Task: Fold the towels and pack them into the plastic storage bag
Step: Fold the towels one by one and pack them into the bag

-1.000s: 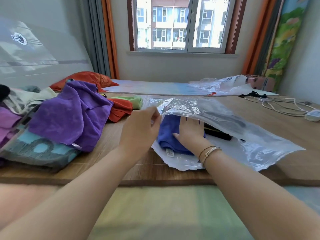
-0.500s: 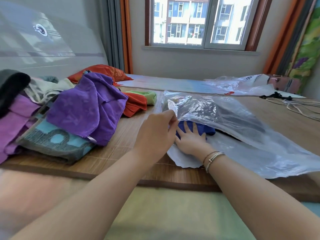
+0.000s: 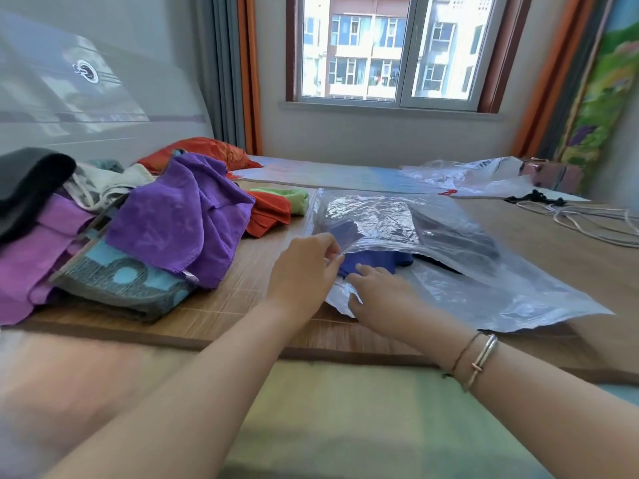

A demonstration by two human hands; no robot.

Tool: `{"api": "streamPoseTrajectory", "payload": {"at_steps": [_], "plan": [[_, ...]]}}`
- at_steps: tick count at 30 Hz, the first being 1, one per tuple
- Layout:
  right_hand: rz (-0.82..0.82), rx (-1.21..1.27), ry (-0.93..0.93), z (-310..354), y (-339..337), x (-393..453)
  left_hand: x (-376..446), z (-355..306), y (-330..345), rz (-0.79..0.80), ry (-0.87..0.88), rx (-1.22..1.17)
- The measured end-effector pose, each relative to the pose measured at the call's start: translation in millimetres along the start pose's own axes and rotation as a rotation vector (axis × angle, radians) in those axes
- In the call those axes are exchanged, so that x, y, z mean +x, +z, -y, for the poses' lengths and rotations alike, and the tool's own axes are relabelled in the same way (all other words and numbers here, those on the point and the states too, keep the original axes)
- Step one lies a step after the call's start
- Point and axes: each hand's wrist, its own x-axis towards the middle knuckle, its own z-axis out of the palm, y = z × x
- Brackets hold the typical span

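Clear plastic makes up the storage bag (image 3: 449, 271), which lies flat on the wooden desk (image 3: 269, 305) with its mouth turned toward the person. Left hand (image 3: 304, 267) pinches the upper lip of that mouth between thumb and fingers and lifts it. Right hand (image 3: 380, 288) lies just below the lifted lip, fingers straight and loose, tips touching the folded blue towel (image 3: 373, 262) that sits at the mouth, mostly under the plastic. A darker folded item (image 3: 456, 236) lies deeper in the bag, beyond the blue towel.

My reading is that the packing step for this towel is nearly done: it is inside but close to the opening. The next move probably calls for either a further push inward, with the lip held up, or letting go and turning to the pile left of the bag, where a purple towel (image 3: 186, 216) lies crumpled and unfolded on top of other cloths, with a folded orange towel (image 3: 269, 216) and a green one (image 3: 287, 198) between pile and bag.

Bare desk in front of the bag's mouth is a narrow strip before the desk's near edge, so folding room is tight there. More open surface lies right of the bag, up to the white cables (image 3: 594, 223). The bag's near right corner reaches close to the desk's edge.
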Motion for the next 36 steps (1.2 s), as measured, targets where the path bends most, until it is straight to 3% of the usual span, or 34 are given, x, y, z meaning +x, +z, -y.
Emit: {"api": "streamPoseTrajectory", "payload": {"at_steps": [4, 9, 12, 16, 22, 25, 30, 36], "plan": [[-0.236, 0.060, -0.070, 20, -29, -33, -14, 16, -8, -0.025, -0.067, -0.025], [-0.387, 0.181, -0.157, 61, -49, -23, -39, 50, -39, -0.286, -0.302, -0.235], [-0.339, 0.405, -0.161, 94, -49, 12, -55, 83, -70, -0.442, -0.436, -0.341], [-0.285, 0.723, -0.119, 144, -40, 74, -63, 120, -117, -0.503, -0.467, -0.276], [0.051, 1.101, 0.175, 197, -13, 165, -73, 152, -129, -0.468, -0.573, -0.204], [-0.055, 1.142, 0.184, 206, -1, 183, -67, 156, -130, -0.472, -0.578, -0.220], [-0.145, 1.203, 0.129, 196, -12, 166, -65, 151, -128, -0.444, -0.600, -0.232], [0.071, 1.736, 0.149, 173, -31, 93, -61, 135, -128, -0.426, -0.620, -0.368]]}}
